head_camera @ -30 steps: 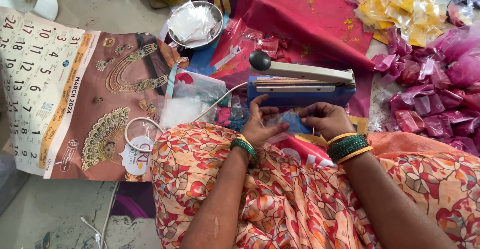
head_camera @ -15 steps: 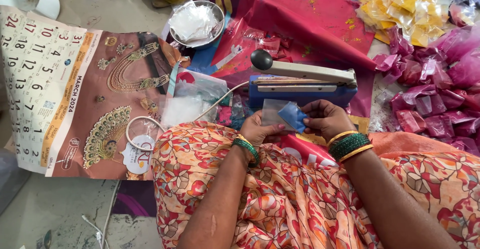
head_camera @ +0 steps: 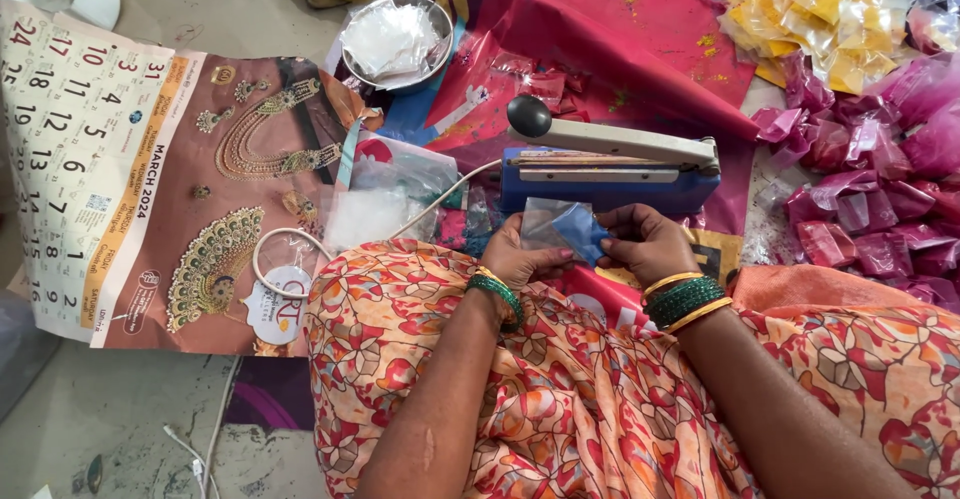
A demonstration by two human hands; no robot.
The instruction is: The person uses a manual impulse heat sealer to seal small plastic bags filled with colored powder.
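Both my hands hold a small clear plastic packet of blue powder (head_camera: 567,227) just in front of a blue heat sealer (head_camera: 606,174). My left hand (head_camera: 517,255) pinches the packet's left edge. My right hand (head_camera: 645,244) grips its right side. The packet is clear of the sealer's jaws. The sealer's cream lever arm with a black knob (head_camera: 529,116) is tilted up, leaving the jaw open. Green and gold bangles ring both my wrists. My knees, under an orange floral cloth (head_camera: 560,379), are below the hands.
A steel bowl of clear bags (head_camera: 395,41) stands at the back. Yellow powder packets (head_camera: 820,14) and pink powder packets (head_camera: 880,179) are heaped at the right. A calendar sheet (head_camera: 130,159) lies at the left beside a white power cord (head_camera: 300,249) and loose clear bags (head_camera: 385,194).
The blue packet has come back out of the sealer toward me and my hands now hold it up in front of the machine. The lever arm has risen slightly.
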